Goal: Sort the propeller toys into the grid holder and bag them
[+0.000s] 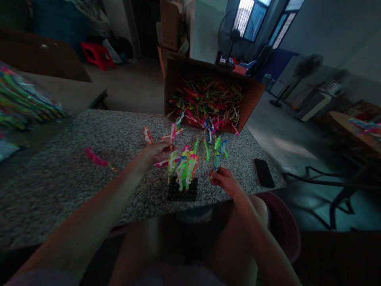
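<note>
1. While the left hand (pixel 157 153) pinches a pink-and-white plastic strip (pixel 166 162) at ten o'clock of the black square base (pixel 183 190), steadiness probably matters most.
2. Right hand (pixel 224 180), at three o'clock, pinches a blue-green plastic piece (pixel 219 155); best kept upright.

One camera only, worn on the person's head, looking forward and down across the table (pixel 74 178). The left hand (pixel 156 153) and right hand (pixel 224 180) sit close, mid-frame; the box (pixel 253 99) and the room lie farther off, the horizon tilted
</note>
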Motion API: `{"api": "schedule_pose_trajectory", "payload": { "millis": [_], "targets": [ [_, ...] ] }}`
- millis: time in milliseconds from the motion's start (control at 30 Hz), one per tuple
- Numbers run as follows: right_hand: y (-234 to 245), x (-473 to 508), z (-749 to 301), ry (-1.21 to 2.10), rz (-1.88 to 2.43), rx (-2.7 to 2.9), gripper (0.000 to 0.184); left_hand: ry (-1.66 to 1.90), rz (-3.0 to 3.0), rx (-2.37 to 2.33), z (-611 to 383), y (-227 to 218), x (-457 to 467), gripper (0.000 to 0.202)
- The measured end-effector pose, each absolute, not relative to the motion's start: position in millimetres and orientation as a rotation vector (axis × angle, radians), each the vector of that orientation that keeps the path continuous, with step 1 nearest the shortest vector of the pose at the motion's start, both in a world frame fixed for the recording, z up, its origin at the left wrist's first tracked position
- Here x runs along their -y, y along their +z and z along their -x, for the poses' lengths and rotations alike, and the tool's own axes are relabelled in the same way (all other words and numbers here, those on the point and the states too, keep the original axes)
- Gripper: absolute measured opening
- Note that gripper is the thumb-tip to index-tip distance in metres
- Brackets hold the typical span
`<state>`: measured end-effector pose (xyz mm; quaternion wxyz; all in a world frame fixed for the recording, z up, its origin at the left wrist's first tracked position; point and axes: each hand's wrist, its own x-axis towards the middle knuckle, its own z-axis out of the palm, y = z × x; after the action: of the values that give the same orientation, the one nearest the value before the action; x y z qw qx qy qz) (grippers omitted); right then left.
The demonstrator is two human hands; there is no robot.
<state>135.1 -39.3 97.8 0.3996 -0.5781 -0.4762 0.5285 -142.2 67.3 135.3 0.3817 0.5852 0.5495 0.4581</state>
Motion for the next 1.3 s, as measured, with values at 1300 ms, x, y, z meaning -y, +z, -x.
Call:
{"api": "schedule_pose_trajectory", "payload": {
  "millis": [1300],
  "targets": [
    [57, 107, -29, 0.532, 1.818, 1.586, 0.013, 1.156, -2.306, -1.485, 124, 30, 99, 0.022]
  ]
}}
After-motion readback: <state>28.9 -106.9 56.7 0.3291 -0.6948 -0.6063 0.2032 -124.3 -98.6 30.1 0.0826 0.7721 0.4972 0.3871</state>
